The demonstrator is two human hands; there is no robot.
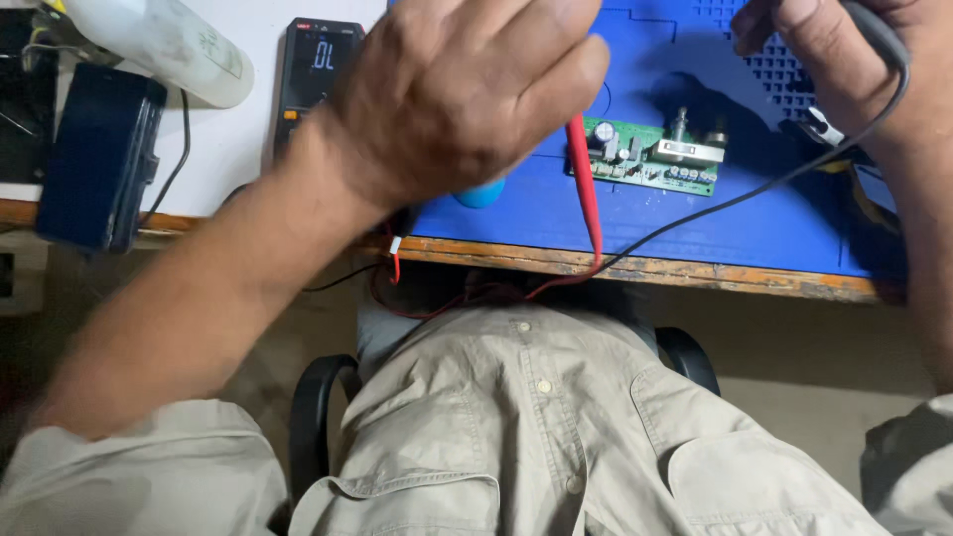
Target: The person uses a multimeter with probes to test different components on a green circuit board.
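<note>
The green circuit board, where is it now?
In the head view, the green circuit board lies on the blue mat, right of centre, beside the red probe.

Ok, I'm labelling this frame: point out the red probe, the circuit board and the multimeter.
red probe [585,184], head view, middle of its shaft.
circuit board [650,164], head view, green face.
multimeter [316,62], head view, its display.

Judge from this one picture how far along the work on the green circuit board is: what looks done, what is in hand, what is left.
Done: the multimeter is on and the circuit board lies on the blue mat. In hand: the left hand holds the red probe at the board's left end; the right hand grips a dark-leaded tool off the board. Left: getting that tool onto the board.
</note>
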